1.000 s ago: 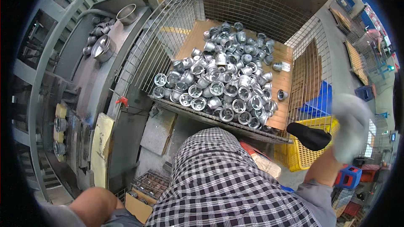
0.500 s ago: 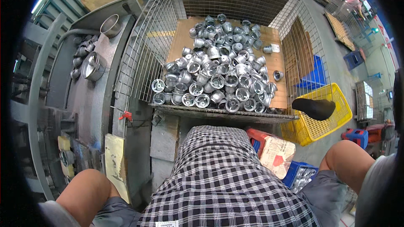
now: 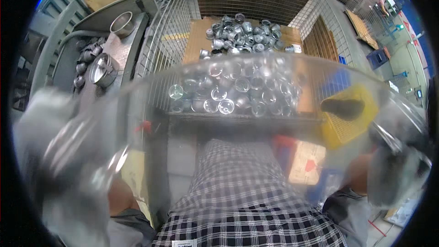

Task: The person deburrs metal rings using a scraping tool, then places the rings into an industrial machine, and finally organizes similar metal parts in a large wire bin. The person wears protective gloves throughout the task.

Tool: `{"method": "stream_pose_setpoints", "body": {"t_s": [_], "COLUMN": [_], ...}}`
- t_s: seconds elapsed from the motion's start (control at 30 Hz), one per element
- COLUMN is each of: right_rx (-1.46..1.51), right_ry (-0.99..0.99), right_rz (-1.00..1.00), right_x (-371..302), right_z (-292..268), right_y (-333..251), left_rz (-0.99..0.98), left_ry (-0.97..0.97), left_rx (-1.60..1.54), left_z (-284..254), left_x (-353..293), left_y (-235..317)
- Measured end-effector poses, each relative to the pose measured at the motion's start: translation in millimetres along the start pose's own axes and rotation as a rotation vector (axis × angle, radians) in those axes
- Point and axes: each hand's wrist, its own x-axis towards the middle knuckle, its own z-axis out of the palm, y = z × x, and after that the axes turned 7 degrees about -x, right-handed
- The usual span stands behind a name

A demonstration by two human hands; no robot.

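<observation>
Left hand [image 3: 55, 139] and right hand [image 3: 395, 160], both gloved, blurred at 2 ends of clear sheet [image 3: 247, 130] spanning view close up; finger state: can't tell. Metal cups [image 3: 244, 36] beyond, in wire basket [image 3: 160, 52].

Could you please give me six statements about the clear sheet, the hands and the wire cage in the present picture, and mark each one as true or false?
1. A clear sheet is between the camera and part of the wire-mesh cage. True.
2. The cage is empty. False: it holds many cup-shaped metal parts.
3. These parts stand in neat rows. False: they lie jumbled in a heap.
4. The left hand and the right hand, both blurred, are at opposite sides of the sheet. True.
5. The right hand is inside the cage. False: it is outside, near the right edge of the picture.
6. A yellow plastic crate is to the right of the cage. True.
</observation>
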Motion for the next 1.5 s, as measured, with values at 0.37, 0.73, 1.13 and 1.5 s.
{"method": "stream_pose_setpoints", "body": {"t_s": [0.37, 0.73, 1.13, 1.5], "right_rx": [0.021, 0.226, 0.16, -0.178], "right_ry": [-0.191, -0.725, -0.582, 0.013], "right_rz": [0.013, 0.36, 0.798, 1.584], "right_x": [31.7, -9.3, -223.5, -483.3], "right_z": [105.5, 102.4, 43.6, -24.2], "right_y": [38.0, 119.7, 273.5, 342.6], "left_rz": [-0.258, -0.36, -0.138, -0.459], "left_ry": [0.47, 0.18, -0.772, -1.1], "left_rx": [-0.079, -0.04, 0.206, 0.256], "left_z": [104.4, 178.3, 429.2, 509.9], "left_x": [17.5, 27.7, 69.1, 86.8], "left_y": [-73.2, -115.6, -136.1, -133.7]}}
